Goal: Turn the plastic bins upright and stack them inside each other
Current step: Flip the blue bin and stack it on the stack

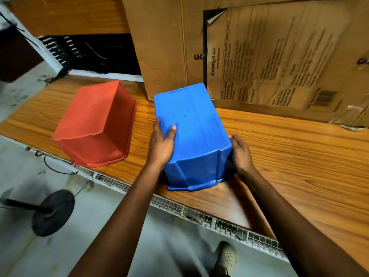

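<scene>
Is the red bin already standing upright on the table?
No, the red bin rests upside down, with its rim on the wooden table and its closed bottom facing up.

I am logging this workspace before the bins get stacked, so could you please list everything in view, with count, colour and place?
blue bin: one, blue, upside down on the table near its front edge
red bin: one, red-orange, upside down on the table, left of the blue bin and apart from it
table: one, brown wood grain, under both bins
cardboard box: one, brown with dark print, standing behind the blue bin
wire mesh: one strip, pale, along the table's front edge
stand base: one, black, round, on the floor at lower left
shoe: one, beige, on the floor at the bottom
left hand: one, grips the blue bin's left side
right hand: one, grips its right side
</scene>
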`<state>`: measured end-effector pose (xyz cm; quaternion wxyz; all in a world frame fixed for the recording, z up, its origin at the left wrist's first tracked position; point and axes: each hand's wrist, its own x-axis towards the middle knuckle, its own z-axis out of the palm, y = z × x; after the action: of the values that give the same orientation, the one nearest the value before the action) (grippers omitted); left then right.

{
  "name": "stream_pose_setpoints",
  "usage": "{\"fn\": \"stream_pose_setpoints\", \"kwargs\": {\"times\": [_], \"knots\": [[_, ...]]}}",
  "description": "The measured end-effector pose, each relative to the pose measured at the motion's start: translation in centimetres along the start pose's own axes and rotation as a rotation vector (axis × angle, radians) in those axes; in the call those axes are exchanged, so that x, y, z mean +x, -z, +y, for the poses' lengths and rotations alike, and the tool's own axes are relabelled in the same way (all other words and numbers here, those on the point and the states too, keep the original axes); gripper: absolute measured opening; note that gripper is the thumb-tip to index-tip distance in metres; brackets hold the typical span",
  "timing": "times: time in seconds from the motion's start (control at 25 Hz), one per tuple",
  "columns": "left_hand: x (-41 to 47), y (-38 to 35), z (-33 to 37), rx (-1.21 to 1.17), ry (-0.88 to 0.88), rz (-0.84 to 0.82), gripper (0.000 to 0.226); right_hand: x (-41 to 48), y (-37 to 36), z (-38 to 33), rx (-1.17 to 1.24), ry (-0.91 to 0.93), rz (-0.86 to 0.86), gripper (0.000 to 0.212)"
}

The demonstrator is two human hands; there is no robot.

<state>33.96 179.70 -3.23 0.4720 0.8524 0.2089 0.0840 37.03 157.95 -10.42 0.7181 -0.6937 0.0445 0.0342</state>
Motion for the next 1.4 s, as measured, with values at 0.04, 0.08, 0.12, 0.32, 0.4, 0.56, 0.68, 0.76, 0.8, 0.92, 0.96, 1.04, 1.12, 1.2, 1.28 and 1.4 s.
{"fn": "stream_pose_setpoints", "kwargs": {"times": [0.04, 0.08, 0.12, 0.32, 0.4, 0.56, 0.68, 0.76, 0.8, 0.92, 0.96, 1.04, 1.12, 1.2, 1.28, 1.4], "knots": [[0.0, -0.1, 0.0, 0.110, -0.031, -0.006, 0.069, -0.5, 0.0, 1.0, 0.023, -0.038, 0.031, 0.025], [0.2, -0.2, 0.0, 0.194, -0.069, -0.018, 0.072, -0.8, 0.1, 2.2, 0.038, -0.061, 0.064, 0.024], [0.2, -0.1, 0.0, 0.252, -0.102, -0.032, 0.073, -1.1, 0.3, 3.2, 0.029, -0.095, 0.094, 0.024], [0.5, 0.5, -0.2, 0.284, -0.198, -0.131, 0.072, -0.9, 0.6, 6.3, 0.012, -0.210, 0.180, 0.026], [0.5, 0.7, -0.6, 0.201, -0.206, -0.152, 0.071, -2.4, 0.0, 3.1, 0.070, -0.232, 0.236, 0.022], [0.4, 1.5, -1.0, 0.062, -0.240, -0.282, 0.067, -4.3, -0.3, 0.4, 0.116, -0.263, 0.346, 0.031], [0.8, 2.6, -1.6, -0.055, -0.217, -0.390, 0.063, -6.0, -0.6, -1.9, 0.125, -0.281, 0.404, 0.014], [1.2, 3.5, -2.7, -0.122, -0.223, -0.401, 0.060, -7.0, -0.8, -4.1, 0.166, -0.269, 0.443, 0.013], [1.3, 3.7, -3.2, -0.158, -0.225, -0.403, 0.058, -7.7, -0.9, -5.6, 0.159, -0.256, 0.439, 0.021], [0.7, 3.8, -4.6, -0.262, -0.193, -0.433, 0.054, -9.4, -1.6, -9.2, 0.145, -0.212, 0.426, 0.030], [0.4, 3.5, -4.8, -0.291, -0.172, -0.442, 0.053, -10.0, -1.8, -10.1, 0.139, -0.206, 0.427, 0.031], [-0.2, 3.2, -5.3, -0.291, -0.146, -0.446, 0.049, -11.5, -2.2, -11.4, 0.122, -0.197, 0.443, 0.034], [-0.6, 3.6, -5.2, -0.178, -0.232, -0.360, 0.041, -12.6, -2.3, -12.3, 0.156, -0.158, 0.428, 0.037], [-0.9, 4.7, -3.9, -0.224, -0.335, -0.237, 0.030, -13.8, -3.0, -13.6, 0.190, -0.092, 0.373, 0.037], [-1.3, 6.0, -1.4, -0.354, -0.409, -0.189, 0.021, -14.6, -4.0, -14.3, 0.075, -0.023, 0.355, 0.039], [-2.3, 6.9, 1.6, -0.441, -0.448, -0.344, 0.011, -14.8, -5.9, -14.1, -0.124, 0.050, 0.357, 0.034]]}}
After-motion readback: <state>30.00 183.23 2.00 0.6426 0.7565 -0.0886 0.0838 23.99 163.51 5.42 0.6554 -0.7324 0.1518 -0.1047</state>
